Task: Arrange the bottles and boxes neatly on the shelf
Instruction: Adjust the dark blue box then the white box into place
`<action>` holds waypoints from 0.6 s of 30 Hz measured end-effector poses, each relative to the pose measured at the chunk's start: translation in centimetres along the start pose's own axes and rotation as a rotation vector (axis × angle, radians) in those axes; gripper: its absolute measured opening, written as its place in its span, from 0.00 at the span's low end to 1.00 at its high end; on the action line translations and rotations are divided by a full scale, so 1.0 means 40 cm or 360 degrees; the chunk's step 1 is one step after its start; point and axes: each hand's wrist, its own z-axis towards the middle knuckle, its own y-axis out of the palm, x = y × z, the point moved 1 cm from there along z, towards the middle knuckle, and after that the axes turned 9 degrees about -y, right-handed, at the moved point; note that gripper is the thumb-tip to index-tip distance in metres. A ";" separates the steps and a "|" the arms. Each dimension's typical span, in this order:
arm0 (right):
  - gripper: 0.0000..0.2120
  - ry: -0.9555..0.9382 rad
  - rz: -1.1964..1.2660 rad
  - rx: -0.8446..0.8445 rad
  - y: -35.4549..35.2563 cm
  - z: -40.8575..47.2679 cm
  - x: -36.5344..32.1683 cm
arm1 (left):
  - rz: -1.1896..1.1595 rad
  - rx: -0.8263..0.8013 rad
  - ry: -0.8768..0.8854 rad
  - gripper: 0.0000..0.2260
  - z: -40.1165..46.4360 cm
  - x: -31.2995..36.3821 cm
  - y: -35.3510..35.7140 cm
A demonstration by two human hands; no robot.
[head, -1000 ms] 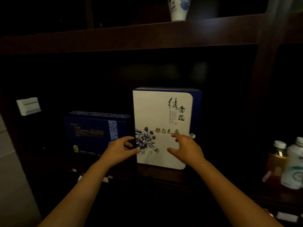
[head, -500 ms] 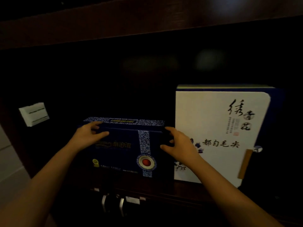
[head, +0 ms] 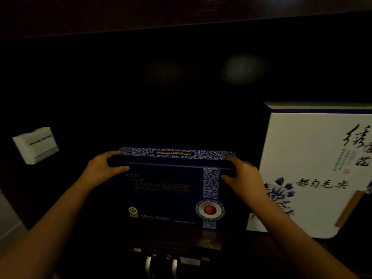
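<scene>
A dark blue box (head: pixel 167 190) with gold lettering, a blue-and-white patterned band and a red round emblem stands upright on the dark wooden shelf (head: pixel 227 238). My left hand (head: pixel 102 168) grips its upper left corner, thumb on the front face. My right hand (head: pixel 244 176) grips its upper right corner the same way. To the right stands a tall white box (head: pixel 314 164) with black calligraphy and a blue flower; my right forearm crosses its lower left corner. The two boxes stand close side by side.
A small white card holder (head: pixel 36 144) hangs on the wall at the left. The upper shelf board (head: pixel 181 15) runs across the top. Metal handles (head: pixel 161 266) show below the shelf edge. The back of the shelf is very dark.
Both hands left the white box and took hold of the blue box's top corners. The view swung left and closer, so the white box now sits at the right edge.
</scene>
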 end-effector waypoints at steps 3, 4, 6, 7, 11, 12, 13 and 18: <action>0.25 0.0024 -0.0068 0.0085 0.006 0.000 -0.008 | -0.0078 0.0027 -0.0025 0.30 0.007 -0.012 0.010; 0.25 0.0032 -0.0092 0.0112 0.007 -0.001 -0.011 | -0.0088 0.0029 -0.0021 0.30 0.009 -0.012 0.010; 0.25 0.0046 -0.0120 0.0177 0.013 -0.004 -0.019 | -0.0100 0.0045 -0.0012 0.31 0.011 -0.017 0.013; 0.24 0.0046 -0.0126 0.0215 0.016 -0.007 -0.023 | -0.0112 0.0063 -0.0013 0.31 0.013 -0.020 0.015; 0.22 0.0029 -0.0142 0.0337 0.022 -0.014 -0.033 | -0.0119 0.0097 -0.0026 0.31 0.015 -0.026 0.018; 0.22 0.0021 -0.0147 0.0362 0.022 -0.014 -0.034 | -0.0103 0.0094 -0.0022 0.31 0.016 -0.026 0.019; 0.21 0.0014 -0.0153 0.0381 0.022 -0.014 -0.034 | -0.0092 0.0096 -0.0018 0.32 0.016 -0.027 0.020; 0.21 0.0020 -0.0181 0.0372 0.026 -0.015 -0.034 | -0.0089 0.0178 -0.0028 0.32 0.011 -0.027 0.027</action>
